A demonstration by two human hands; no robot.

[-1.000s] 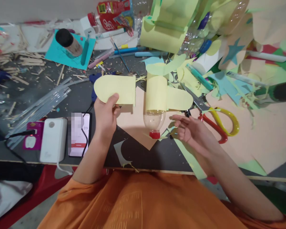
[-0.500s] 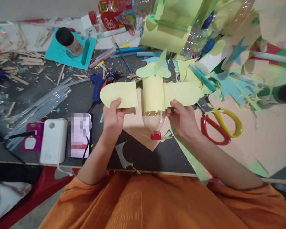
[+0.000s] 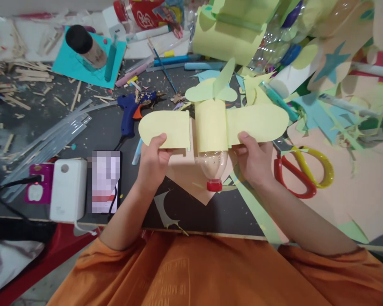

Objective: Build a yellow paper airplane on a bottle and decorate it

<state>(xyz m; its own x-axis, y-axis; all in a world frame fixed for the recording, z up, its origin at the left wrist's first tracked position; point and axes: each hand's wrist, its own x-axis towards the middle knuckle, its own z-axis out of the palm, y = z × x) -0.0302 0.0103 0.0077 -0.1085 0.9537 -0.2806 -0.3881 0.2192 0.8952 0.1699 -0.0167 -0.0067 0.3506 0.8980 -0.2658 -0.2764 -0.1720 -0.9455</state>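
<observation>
The left hand point(image 3: 153, 160) pinches a rounded yellow paper wing point(image 3: 164, 127), thumb on top and fingers nearly closed beneath. The right hand point(image 3: 254, 160) grips a matching yellow paper wing point(image 3: 261, 121) likewise; this meets the side of a clear plastic bottle wrapped in yellow paper point(image 3: 210, 127), between the hands over the desk point(image 3: 191, 221). The left wing sits just beside the bottle, apart. A red-labelled plastic bottle point(image 3: 147, 15) bears white lettering, and the orange shirt point(image 3: 210, 272) faint print, neither clearly readable.
</observation>
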